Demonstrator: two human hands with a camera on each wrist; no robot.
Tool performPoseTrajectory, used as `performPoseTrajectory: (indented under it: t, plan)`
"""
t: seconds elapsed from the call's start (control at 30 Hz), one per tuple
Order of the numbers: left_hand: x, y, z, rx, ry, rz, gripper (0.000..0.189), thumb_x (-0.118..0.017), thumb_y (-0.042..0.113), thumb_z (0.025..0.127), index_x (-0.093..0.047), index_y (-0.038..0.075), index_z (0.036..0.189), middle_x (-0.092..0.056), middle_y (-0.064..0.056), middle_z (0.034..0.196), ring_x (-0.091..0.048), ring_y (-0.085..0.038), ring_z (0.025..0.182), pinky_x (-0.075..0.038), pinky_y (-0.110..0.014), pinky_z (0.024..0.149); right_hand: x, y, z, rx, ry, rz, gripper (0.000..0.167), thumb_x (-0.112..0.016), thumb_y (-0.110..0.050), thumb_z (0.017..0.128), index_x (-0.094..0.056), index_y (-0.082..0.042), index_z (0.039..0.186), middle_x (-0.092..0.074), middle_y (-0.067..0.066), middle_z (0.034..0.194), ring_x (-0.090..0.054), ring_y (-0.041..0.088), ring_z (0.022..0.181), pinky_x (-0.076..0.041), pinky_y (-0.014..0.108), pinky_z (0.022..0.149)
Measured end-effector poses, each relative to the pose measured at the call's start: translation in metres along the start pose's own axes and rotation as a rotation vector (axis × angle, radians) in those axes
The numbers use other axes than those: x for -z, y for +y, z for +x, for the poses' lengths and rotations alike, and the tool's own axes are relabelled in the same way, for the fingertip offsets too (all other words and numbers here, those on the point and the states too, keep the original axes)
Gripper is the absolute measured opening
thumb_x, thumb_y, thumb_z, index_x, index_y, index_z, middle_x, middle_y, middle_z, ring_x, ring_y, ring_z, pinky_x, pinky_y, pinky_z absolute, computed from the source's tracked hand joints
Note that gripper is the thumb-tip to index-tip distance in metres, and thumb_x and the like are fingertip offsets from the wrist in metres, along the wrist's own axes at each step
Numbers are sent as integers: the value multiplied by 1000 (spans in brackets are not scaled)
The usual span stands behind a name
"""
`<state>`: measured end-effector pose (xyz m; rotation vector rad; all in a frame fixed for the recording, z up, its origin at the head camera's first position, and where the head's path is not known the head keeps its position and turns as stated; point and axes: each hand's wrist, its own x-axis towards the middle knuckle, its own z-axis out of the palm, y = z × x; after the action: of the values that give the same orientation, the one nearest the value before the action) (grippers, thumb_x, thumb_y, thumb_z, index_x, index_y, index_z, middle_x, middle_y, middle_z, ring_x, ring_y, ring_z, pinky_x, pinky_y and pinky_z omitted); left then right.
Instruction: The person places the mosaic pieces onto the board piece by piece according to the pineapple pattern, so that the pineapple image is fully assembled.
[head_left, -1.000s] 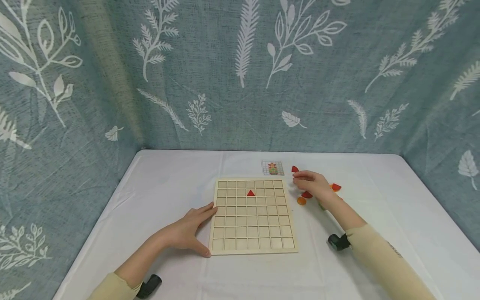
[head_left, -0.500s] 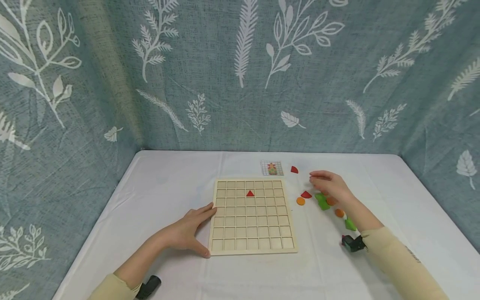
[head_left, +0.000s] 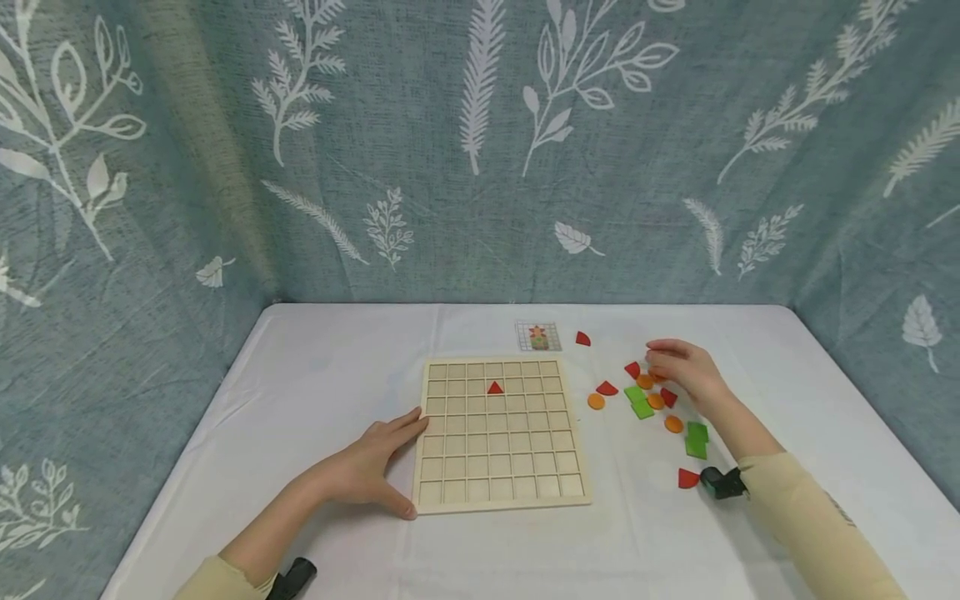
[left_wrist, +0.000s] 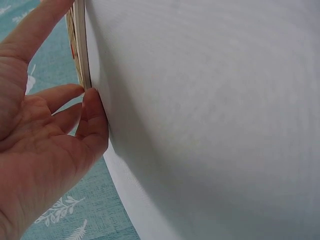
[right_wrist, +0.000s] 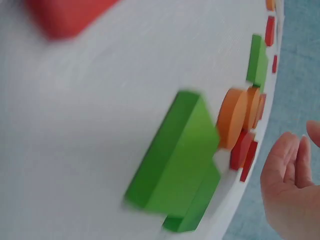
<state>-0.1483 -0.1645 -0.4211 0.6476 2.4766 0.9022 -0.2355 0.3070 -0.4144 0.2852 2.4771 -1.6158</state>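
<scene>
A pale wooden grid board (head_left: 500,492) lies flat on the table, with a red triangle (head_left: 495,388) in one of its upper cells. My left hand (head_left: 365,467) steadies the left edge, thumb at the near corner and fingertips higher up; the left wrist view shows the fingertips right against the board's side (left_wrist: 82,45). Over the loose pieces on the right hovers my right hand (head_left: 692,379), fingers relaxed, nothing visible between them. Beneath and around it lie green pieces (head_left: 697,442), orange discs (head_left: 674,424) and red quarter-round pieces (head_left: 687,478).
A small picture card (head_left: 538,336) with a gridded figure lies behind the board. One red piece (head_left: 582,338) sits beside it. A patterned curtain (head_left: 435,150) encloses the white table (head_left: 337,350) at the back and sides.
My right hand has moved right, away from the red piece near the card, uncovering more green, orange and red pieces. The left hand and board stay in place.
</scene>
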Motion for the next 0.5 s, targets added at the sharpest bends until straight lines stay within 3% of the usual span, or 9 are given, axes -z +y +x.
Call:
performPoseTrajectory:
  t: [0.13,0.27,0.37,0.5]
  plan:
    - [0,-1,-1,-8,3,-8,117,-92,38,61,-28,2,152,-14,-16,161,-25,-36,136,-28,-58,106,3,3,2,23,17,-92,50,-55,-27,100,-46,2,140,-50,23,137,-56,28,109,-45,37,97]
    - [1,-1,-2,-16,2,-9,117,-91,39,61,-28,1,152,-15,-16,161,-25,-38,137,-28,-58,106,2,3,3,69,25,-313,43,-60,-24,97,-54,0,133,-57,23,125,-57,29,99,-49,33,83]
    - [1,-2,-2,-16,1,-8,117,-91,39,61,-28,2,152,-15,-16,161,-25,-37,137,-28,-58,105,0,0,5,100,-10,-449,40,-62,-22,95,-57,0,129,-59,24,119,-58,28,89,-50,30,73]
    - [0,-2,-2,-12,4,-10,117,-92,39,61,-29,2,153,-15,-15,161,-25,-37,137,-28,-58,106,-4,-3,6,124,-61,-514,40,-64,-19,93,-58,1,127,-59,24,117,-58,24,78,-50,30,65]
